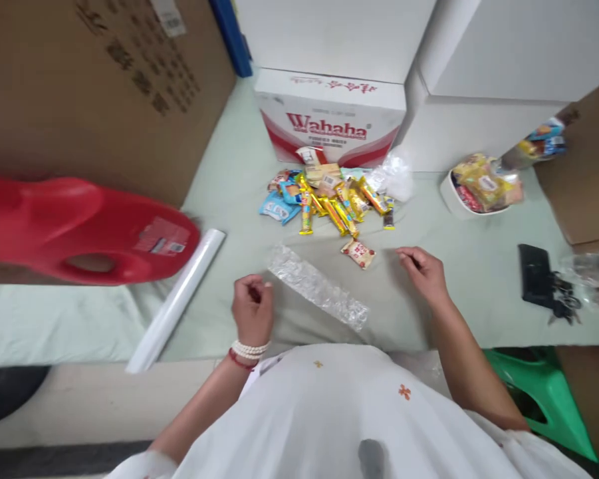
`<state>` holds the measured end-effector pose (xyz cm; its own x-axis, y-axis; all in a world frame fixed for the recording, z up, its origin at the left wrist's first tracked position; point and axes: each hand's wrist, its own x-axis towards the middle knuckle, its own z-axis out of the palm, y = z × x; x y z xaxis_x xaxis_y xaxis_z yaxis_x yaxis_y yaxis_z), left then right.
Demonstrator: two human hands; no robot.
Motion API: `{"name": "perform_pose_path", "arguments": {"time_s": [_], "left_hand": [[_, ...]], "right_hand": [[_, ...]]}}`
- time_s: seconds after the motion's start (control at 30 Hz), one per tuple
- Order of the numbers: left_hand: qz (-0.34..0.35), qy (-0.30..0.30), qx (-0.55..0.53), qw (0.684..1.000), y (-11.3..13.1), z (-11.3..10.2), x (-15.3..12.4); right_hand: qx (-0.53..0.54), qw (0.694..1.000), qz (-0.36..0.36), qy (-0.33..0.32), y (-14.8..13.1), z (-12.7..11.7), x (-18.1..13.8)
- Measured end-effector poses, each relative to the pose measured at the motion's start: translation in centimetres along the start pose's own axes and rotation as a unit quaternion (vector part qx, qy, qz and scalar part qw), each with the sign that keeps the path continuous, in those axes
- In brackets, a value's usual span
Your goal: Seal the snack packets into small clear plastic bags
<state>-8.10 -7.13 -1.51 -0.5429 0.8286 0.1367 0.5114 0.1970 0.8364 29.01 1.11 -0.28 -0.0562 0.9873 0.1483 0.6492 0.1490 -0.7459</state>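
My left hand [252, 311] rests at the front of the cloth-covered table, fingers curled and nothing visible in them. Just right of it lies a crumpled strip of clear plastic [319, 286], slanting down to the right and apart from the fingers. My right hand [425, 271] hovers over or rests on the cloth, thumb and fingers drawn together with nothing seen between them. Left of its fingertips is a small cream-and-red snack packet [359, 253]. Behind it is a pile of yellow-wrapped snack bars [336, 211], with blue snack packets [279, 207] at its left.
A white-and-red Wahaha carton [332, 123] stands behind the pile. On the left are a red jug [119, 229], a white roll [177, 299] and a large cardboard box [94, 93]. To the right sit a white snack container [463, 206], a black wallet [535, 274] and keys [564, 299].
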Motion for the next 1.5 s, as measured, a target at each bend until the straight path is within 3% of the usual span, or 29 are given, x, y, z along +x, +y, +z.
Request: {"name": "perform_pose_path", "arguments": {"time_s": [0.13, 0.23, 0.33, 0.47, 0.6, 0.73, 0.9, 1.0, 1.1, 1.17, 1.23, 1.37, 1.5], "left_hand": [[-0.011, -0.076, -0.005, 0.997, 0.1, 0.2, -1.0], [0.055, -0.107, 0.014, 0.993, 0.3, 0.6, -1.6], [0.143, -0.181, 0.034, 0.973, 0.5, 1.6, -1.7], [0.141, -0.263, 0.053, 0.953, 1.3, 3.4, -1.0], [0.121, -0.249, 0.032, 0.960, 2.9, 4.6, -0.7], [0.141, -0.258, 0.017, 0.956, 4.0, 5.7, -0.6], [0.171, -0.307, 0.107, 0.930, 3.5, 7.0, -0.3], [0.169, -0.268, 0.078, 0.945, 3.5, 6.8, -1.1], [0.247, -0.210, 0.023, 0.946, 3.9, 6.9, -2.3], [0.292, -0.209, 0.007, 0.933, 4.0, 7.6, -2.4], [0.261, -0.206, 0.023, 0.943, 3.5, 8.6, -1.6], [0.172, -0.138, 0.065, 0.973, 2.1, 10.0, 0.9], [0.220, -0.050, 0.101, 0.969, 1.5, 9.6, 0.9]], "right_hand": [[0.049, 0.993, -0.047, -0.097, -4.9, 5.4, -1.9], [-0.022, 0.990, -0.016, -0.135, -7.3, 9.0, -2.1], [-0.125, 0.978, 0.044, -0.159, -8.0, 11.2, -1.9], [-0.099, 0.983, 0.051, -0.147, -7.8, 11.6, -1.9], [-0.034, 0.993, 0.047, -0.105, -7.5, 11.1, -2.7], [-0.042, 0.996, 0.027, -0.070, -7.4, 10.9, -3.9], [-0.111, 0.986, 0.032, -0.118, -7.4, 10.8, -5.2], [-0.185, 0.972, 0.042, -0.138, -7.7, 10.6, -5.6], [-0.229, 0.957, 0.043, -0.171, -8.3, 10.7, -5.7], [-0.241, 0.950, 0.045, -0.193, -8.5, 10.9, -5.6], [-0.238, 0.951, 0.042, -0.191, -8.4, 11.1, -5.5], [-0.147, 0.981, 0.018, -0.126, -7.4, 11.0, -5.9], [-0.051, 0.998, 0.017, -0.030, -6.4, 10.5, -6.9]]}}
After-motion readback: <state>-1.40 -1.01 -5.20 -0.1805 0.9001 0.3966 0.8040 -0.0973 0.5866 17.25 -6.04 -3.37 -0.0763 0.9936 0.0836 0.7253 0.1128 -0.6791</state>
